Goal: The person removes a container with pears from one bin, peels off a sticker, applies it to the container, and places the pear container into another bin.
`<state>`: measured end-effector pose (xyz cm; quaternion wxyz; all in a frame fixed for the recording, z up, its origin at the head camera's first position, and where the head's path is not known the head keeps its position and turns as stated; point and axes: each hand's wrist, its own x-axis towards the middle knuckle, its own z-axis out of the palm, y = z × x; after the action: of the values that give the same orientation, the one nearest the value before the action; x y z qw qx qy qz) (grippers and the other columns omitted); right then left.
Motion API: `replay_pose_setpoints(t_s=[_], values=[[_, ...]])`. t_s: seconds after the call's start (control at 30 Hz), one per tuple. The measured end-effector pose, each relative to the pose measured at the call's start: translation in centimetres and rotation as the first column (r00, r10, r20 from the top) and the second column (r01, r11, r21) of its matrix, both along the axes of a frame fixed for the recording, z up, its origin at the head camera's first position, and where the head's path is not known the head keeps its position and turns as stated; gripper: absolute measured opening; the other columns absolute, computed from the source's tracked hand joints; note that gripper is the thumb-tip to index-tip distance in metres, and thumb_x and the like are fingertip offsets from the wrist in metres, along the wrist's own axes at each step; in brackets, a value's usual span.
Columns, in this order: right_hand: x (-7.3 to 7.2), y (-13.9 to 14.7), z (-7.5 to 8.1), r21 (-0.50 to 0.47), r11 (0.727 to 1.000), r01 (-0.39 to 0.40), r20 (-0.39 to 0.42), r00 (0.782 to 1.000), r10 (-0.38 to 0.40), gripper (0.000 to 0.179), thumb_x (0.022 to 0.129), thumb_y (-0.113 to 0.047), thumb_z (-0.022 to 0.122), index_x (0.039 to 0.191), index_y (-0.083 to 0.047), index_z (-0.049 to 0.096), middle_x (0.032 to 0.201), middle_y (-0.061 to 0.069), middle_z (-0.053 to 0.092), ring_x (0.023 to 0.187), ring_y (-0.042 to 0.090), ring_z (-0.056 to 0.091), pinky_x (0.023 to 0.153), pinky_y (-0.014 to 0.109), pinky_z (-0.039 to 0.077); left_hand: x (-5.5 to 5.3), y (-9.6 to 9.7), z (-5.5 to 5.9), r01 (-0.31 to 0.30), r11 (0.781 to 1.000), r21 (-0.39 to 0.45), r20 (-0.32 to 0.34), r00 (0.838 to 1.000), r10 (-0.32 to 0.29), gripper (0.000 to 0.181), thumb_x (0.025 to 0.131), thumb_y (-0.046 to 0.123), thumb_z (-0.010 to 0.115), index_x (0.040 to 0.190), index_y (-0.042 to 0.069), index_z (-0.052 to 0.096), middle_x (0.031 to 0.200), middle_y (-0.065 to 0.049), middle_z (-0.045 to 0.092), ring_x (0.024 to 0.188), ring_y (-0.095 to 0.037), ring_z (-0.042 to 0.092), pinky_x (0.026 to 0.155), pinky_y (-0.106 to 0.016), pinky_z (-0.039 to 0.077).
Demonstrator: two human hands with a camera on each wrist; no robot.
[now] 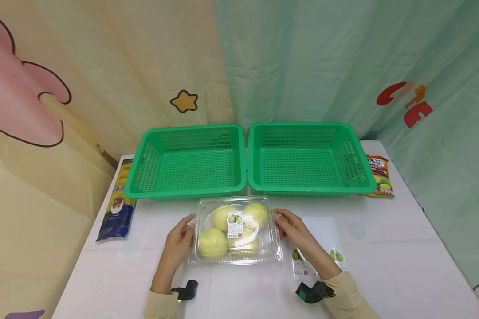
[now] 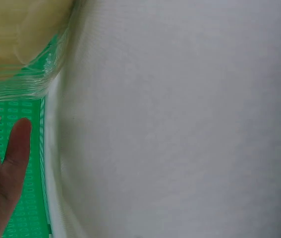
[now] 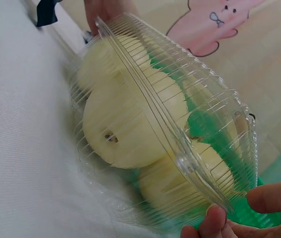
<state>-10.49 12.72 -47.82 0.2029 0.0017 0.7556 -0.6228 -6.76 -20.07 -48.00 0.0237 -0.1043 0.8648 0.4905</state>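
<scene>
A clear plastic clamshell box (image 1: 239,261) of several pale yellow pears (image 3: 125,124) lies on the table in front of the baskets. On its lid is a white label (image 1: 235,226) with a fruit picture. My left hand (image 1: 178,241) is at the box's left side; in the left wrist view its thumb (image 2: 17,144) is straight and spread from the fingers, just off the box's edge. With my right hand (image 1: 299,230) I pinch the box's right edge, thumb (image 3: 266,198) on one side and fingertips (image 3: 213,220) on the other.
Two green baskets (image 1: 185,194) (image 1: 311,190) stand side by side behind the box. A blue and yellow packet (image 1: 117,208) lies at left, a candy bag (image 1: 379,177) at right. Under my right forearm is a sheet of fruit labels (image 1: 323,226). Curtains (image 1: 303,62) hang behind.
</scene>
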Motion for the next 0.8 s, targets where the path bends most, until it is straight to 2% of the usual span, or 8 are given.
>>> replay_pose_setpoints(t_s=[0.3, 0.5, 0.8], values=[[0.05, 0.14, 0.07, -0.004, 0.999, -0.036, 0.016, 0.999, 0.036, 0.050, 0.108, -0.029, 0.044, 0.149, 0.000, 0.041, 0.084, 0.000, 0.049, 0.072, 0.012, 0.048, 0.070, 0.027, 0.048, -0.08, 0.05, 0.03, -0.004, 1.000, 0.013, -0.004, 1.000, 0.004, 0.039, 0.103, 0.008, 0.048, 0.141, 0.003, 0.055, 0.074, -0.005, 0.058, 0.062, -0.006, 0.047, 0.058, -0.020, 0.043], [0.03, 0.18, 0.20, -0.001, 0.999, -0.042, -0.001, 0.999, 0.042, 0.051, 0.108, -0.029, 0.044, 0.149, 0.002, 0.040, 0.087, 0.002, 0.050, 0.071, 0.011, 0.049, 0.070, 0.028, 0.050, -0.28, 0.16, 0.07, -0.013, 1.000, 0.019, -0.022, 1.000, 0.014, 0.038, 0.103, 0.008, 0.049, 0.140, 0.003, 0.056, 0.071, -0.002, 0.054, 0.060, -0.007, 0.045, 0.056, -0.021, 0.043], [0.43, 0.13, 0.38, 0.016, 0.998, -0.056, 0.002, 0.998, 0.056, 0.053, 0.109, -0.030, 0.043, 0.150, 0.002, 0.039, 0.087, 0.002, 0.049, 0.072, 0.013, 0.049, 0.071, 0.031, 0.051, 0.19, -0.07, 0.23, -0.003, 0.998, 0.059, -0.006, 1.000, 0.003, 0.039, 0.103, 0.008, 0.049, 0.141, 0.001, 0.054, 0.074, -0.003, 0.054, 0.061, -0.005, 0.045, 0.057, -0.020, 0.043]])
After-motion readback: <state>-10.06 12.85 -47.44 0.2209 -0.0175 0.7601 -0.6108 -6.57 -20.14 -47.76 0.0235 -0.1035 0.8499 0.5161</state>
